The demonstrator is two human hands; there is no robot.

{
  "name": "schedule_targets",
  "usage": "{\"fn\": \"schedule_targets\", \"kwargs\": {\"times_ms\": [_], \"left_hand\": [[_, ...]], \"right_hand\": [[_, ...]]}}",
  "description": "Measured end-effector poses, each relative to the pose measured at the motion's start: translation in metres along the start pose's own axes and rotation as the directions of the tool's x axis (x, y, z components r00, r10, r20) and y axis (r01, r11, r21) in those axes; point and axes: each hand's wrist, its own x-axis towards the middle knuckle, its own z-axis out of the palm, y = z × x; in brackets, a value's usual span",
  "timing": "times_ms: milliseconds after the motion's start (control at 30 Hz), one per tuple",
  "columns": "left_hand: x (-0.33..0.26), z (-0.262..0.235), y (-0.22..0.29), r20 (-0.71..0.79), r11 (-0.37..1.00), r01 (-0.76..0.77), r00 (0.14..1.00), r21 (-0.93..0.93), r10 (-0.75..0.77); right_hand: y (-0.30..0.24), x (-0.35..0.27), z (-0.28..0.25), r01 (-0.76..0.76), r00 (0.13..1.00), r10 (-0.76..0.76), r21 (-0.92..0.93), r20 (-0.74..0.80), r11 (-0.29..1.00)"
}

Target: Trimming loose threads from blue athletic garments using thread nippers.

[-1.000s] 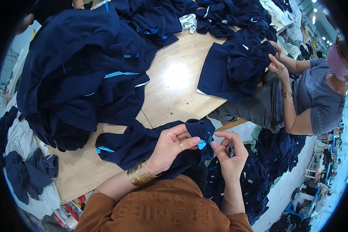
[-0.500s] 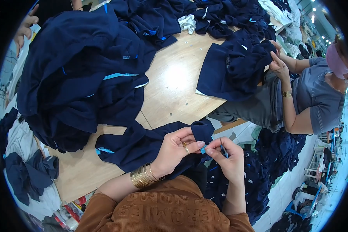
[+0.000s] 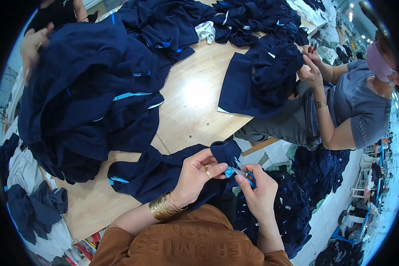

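Note:
My left hand (image 3: 194, 175), with rings and several gold bangles at the wrist, pinches the end of a navy garment (image 3: 159, 166) that trails across the table's near edge. A small light-blue piece (image 3: 228, 172) sticks out at its thumb tip. Close beside it, my right hand (image 3: 260, 190) is closed around small thread snips (image 3: 240, 172) with blue handles. Their pale blades point left at the light-blue piece. Whether the blades touch it I cannot tell. My right fingers partly hide the handles.
A big heap of navy garments (image 3: 88, 88) covers the left of the wooden table (image 3: 181, 106). Across on the right, a masked person (image 3: 359, 106) handles a navy garment (image 3: 257, 84). Another person's hand (image 3: 33, 46) is at the heap's far left. More navy garments (image 3: 288, 195) lie at my right.
The snips' blades now show between my hands, by the light-blue piece; before, my right fingertips were there. At the far left, the other person's hand has moved onto the heap.

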Motion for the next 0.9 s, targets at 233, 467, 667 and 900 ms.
{"fn": "schedule_targets", "kwargs": {"times_ms": [233, 467, 667, 900], "left_hand": [[-0.001, 0.003, -0.003, -0.009, 0.999, -0.01, 1.0, -0.041, 0.01], [0.004, 0.009, -0.001, -0.022, 0.996, 0.04, 0.999, -0.074, -0.042], [-0.005, 0.002, -0.005, -0.073, 0.998, 0.053, 0.996, -0.034, -0.055], [0.001, 0.004, -0.01, 0.077, 0.984, 0.055, 0.996, -0.168, -0.043]], "right_hand": [[0.001, -0.001, 0.006, 0.084, 0.994, -0.092, -0.123, -0.065, 0.989], [0.002, 0.004, 0.008, 0.069, 0.994, -0.076, -0.088, -0.077, 0.994], [-0.001, 0.001, 0.01, 0.042, 0.998, -0.046, -0.076, -0.044, 0.996], [0.003, -0.007, 0.016, -0.043, 0.988, 0.048, 0.037, -0.147, 0.998]]}}
